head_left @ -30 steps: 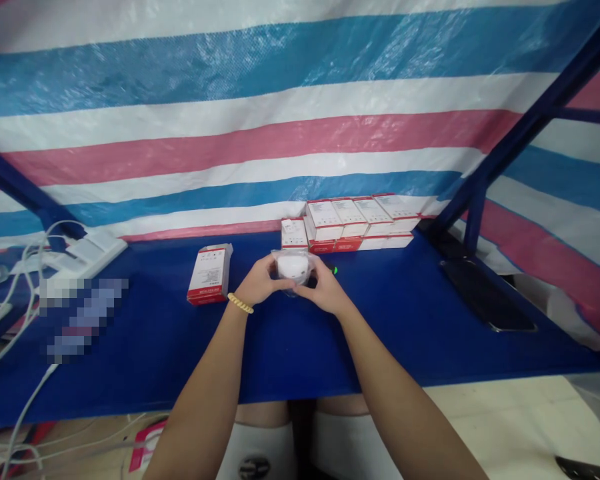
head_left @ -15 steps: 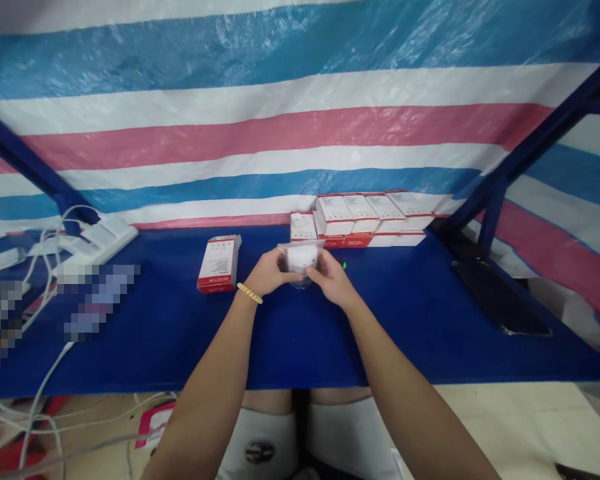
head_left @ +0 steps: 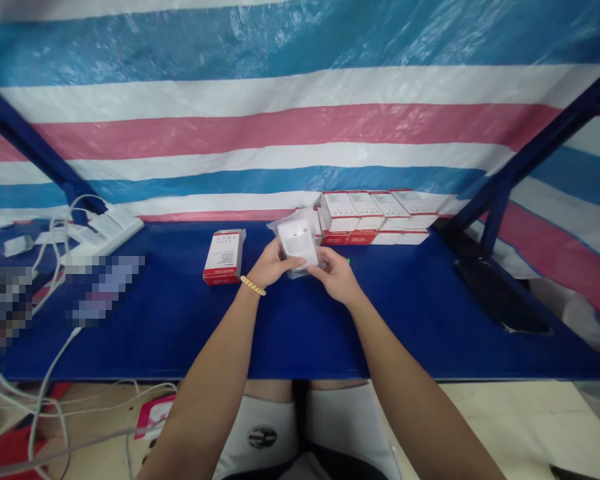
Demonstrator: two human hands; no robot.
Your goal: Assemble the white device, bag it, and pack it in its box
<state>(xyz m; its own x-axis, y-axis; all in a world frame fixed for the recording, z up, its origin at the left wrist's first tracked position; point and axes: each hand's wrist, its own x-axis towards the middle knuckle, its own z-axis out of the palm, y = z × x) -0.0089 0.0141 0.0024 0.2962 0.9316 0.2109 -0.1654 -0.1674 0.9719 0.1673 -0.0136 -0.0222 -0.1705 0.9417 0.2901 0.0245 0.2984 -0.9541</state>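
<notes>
Both my hands meet over the middle of the blue table [head_left: 180, 333]. They hold a white device in a clear plastic bag [head_left: 296, 243], raised a little above the table. My left hand [head_left: 273, 265], with a yellow bracelet at the wrist, grips the bag's left lower side. My right hand [head_left: 336, 275] pinches its right lower edge. A single red and white box [head_left: 223, 256] lies just left of my left hand. A row of several similar boxes [head_left: 375, 217] stands behind the bag against the tarp.
A striped blue, white and pink tarp [head_left: 280, 120] backs the table. White power strips and cables [head_left: 85, 233] lie at the left. A dark phone [head_left: 500, 303] rests at the right by blue frame posts [head_left: 495, 200]. My knees show below the table's front edge.
The bagged white device has turned upright and risen slightly in my hands. My head has shifted, so the table appears a little higher.
</notes>
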